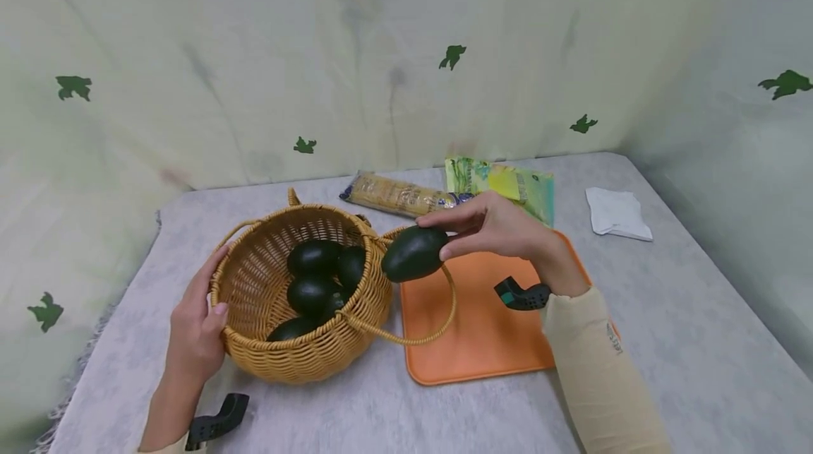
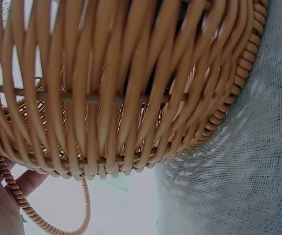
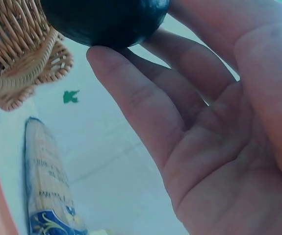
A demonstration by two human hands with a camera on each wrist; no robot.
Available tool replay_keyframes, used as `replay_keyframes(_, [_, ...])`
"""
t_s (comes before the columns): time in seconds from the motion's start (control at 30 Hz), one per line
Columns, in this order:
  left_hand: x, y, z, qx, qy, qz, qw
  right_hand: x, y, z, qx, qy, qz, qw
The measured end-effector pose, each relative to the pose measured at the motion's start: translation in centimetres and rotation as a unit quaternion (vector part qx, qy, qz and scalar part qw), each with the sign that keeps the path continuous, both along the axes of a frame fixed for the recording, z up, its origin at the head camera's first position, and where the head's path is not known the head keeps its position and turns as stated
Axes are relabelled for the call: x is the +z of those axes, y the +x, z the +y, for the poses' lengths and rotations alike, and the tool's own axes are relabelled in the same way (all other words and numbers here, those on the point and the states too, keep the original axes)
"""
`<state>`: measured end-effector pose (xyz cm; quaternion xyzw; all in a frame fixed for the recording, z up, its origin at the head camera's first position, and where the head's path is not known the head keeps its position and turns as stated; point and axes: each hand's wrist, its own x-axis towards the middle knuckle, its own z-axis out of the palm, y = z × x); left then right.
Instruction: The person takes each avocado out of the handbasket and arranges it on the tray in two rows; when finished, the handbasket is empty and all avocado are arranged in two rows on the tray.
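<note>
My right hand [image 1: 498,228] pinches a dark green avocado [image 1: 414,254] between thumb and fingers, just past the right rim of the wicker basket [image 1: 305,362]. In the right wrist view the same avocado [image 3: 106,19] sits at the fingertips, with the palm showing. The basket leans toward me, and several more dark avocados [image 1: 315,256] lie inside it. At its left side my left hand [image 1: 195,337] holds the rim, thumb on the near side. The left wrist view is mostly filled by the basket's woven wall [image 2: 111,88].
An orange cutting board [image 1: 476,327] lies right of the basket, partly under a looped basket handle [image 1: 438,330]. Behind are a long pack of pasta [image 1: 400,194] and a green-yellow packet [image 1: 533,193]. A white folded packet [image 1: 617,212] lies at the right.
</note>
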<state>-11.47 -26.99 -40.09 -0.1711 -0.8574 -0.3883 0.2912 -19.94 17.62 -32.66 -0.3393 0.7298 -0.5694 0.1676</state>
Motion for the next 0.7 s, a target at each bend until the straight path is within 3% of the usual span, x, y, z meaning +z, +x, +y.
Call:
replay_keyframes(0.4, [-0.1,-0.1,0.0,-0.003,-0.004,0.014,0.9999,-0.8,-1.3,2.8,-0.051,0.034,0.023,0.998])
replay_keyframes(0.57, [-0.1,-0.1,0.0,0.005,0.002,-0.004,1.0000,-1.4,-2.0,4.4,-0.087,0.068,0.028,0.994])
replay_keyframes(0.7, [-0.1,0.0,0.0,0.016,0.006,-0.024,0.9996,-1.9,-2.2,5.2,-0.090,0.084,0.039,0.992])
